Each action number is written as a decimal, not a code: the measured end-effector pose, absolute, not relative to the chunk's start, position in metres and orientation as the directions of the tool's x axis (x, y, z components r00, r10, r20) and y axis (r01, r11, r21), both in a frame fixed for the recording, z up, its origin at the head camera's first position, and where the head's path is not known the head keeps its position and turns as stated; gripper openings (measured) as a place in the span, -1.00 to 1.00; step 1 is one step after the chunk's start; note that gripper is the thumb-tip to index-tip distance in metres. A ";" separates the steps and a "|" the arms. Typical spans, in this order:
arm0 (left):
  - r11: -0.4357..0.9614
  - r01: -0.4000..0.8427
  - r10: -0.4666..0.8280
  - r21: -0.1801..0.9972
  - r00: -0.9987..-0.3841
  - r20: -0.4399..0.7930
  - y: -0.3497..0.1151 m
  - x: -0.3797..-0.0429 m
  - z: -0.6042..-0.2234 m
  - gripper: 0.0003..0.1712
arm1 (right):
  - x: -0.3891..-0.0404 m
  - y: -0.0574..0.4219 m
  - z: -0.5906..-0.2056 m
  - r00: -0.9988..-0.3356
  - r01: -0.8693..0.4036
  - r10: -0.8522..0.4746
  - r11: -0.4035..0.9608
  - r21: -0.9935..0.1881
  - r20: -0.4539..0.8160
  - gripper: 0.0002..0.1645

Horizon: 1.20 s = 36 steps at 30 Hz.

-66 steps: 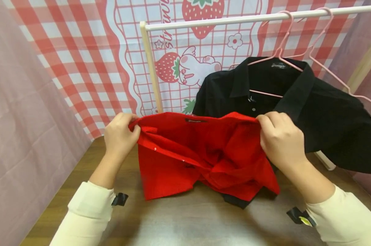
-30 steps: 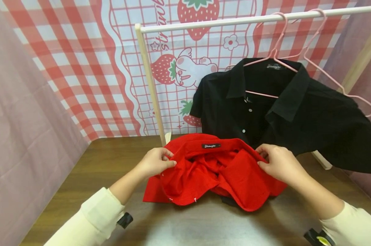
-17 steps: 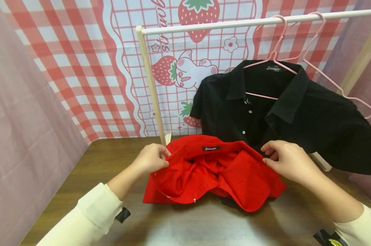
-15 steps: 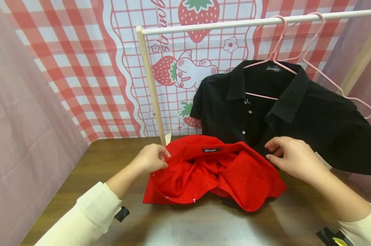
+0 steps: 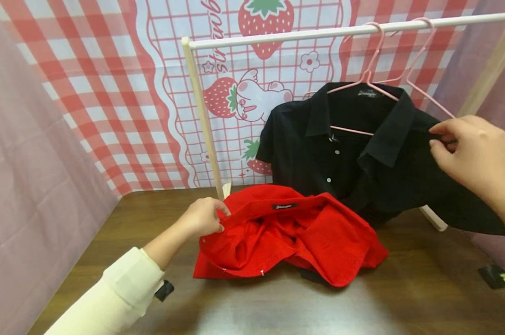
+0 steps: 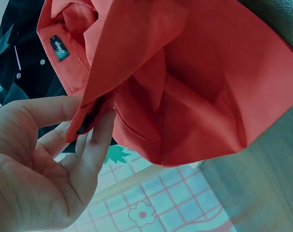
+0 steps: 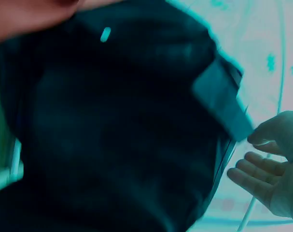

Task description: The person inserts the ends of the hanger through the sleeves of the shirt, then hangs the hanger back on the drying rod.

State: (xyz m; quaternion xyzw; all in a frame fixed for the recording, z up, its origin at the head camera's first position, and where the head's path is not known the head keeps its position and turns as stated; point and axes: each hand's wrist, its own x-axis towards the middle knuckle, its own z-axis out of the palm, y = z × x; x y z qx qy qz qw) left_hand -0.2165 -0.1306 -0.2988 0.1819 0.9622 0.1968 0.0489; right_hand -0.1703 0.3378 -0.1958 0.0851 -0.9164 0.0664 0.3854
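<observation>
A red shirt (image 5: pixel 332 242) with a dark neck label and small buttons lies bunched on the table. My left hand (image 5: pixel 202 216) pinches its collar edge; in the left wrist view the red fabric (image 6: pixel 204 87) passes between thumb and fingers. My right hand (image 5: pixel 478 151) is raised at the right, fingers loosely bent and nothing in them. It overlaps the sleeve side of a black short-sleeved shirt (image 5: pixel 298 139) in the head view. That shirt hangs on a pink hanger (image 5: pixel 367 74). Behind it is a second pink hanger (image 5: pixel 424 86), its lower right part hidden by my right hand.
A white rail (image 5: pixel 277 38) on wooden posts (image 5: pixel 202 111) crosses the back of the wooden table (image 5: pixel 160 256). Behind hangs a strawberry-print cloth (image 5: pixel 152 79). A pink curtain (image 5: pixel 35 163) stands at the left. Something dark (image 5: pixel 313 276) shows under the red shirt's front edge.
Both hands lowered the red shirt onto the table. My right hand then let go of it and moved up and right towards the hangers; my left hand stays at the collar.
</observation>
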 end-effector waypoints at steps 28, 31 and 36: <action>0.870 0.378 0.405 0.317 -0.914 -0.022 -0.121 -0.217 -0.292 -0.55 | -0.235 0.403 -0.150 -0.928 0.012 0.030 0.999 -0.051 0.372 -0.65; 0.867 0.381 0.408 0.320 -0.913 -0.019 -0.121 -0.217 -0.292 -0.55 | -0.234 0.404 -0.152 -0.933 -0.002 0.020 0.998 -0.061 0.358 -0.68; 0.869 0.377 0.403 0.322 -0.915 -0.017 -0.121 -0.215 -0.292 -0.55 | -0.233 0.402 -0.150 -0.936 -0.015 0.002 0.999 -0.045 0.352 -0.73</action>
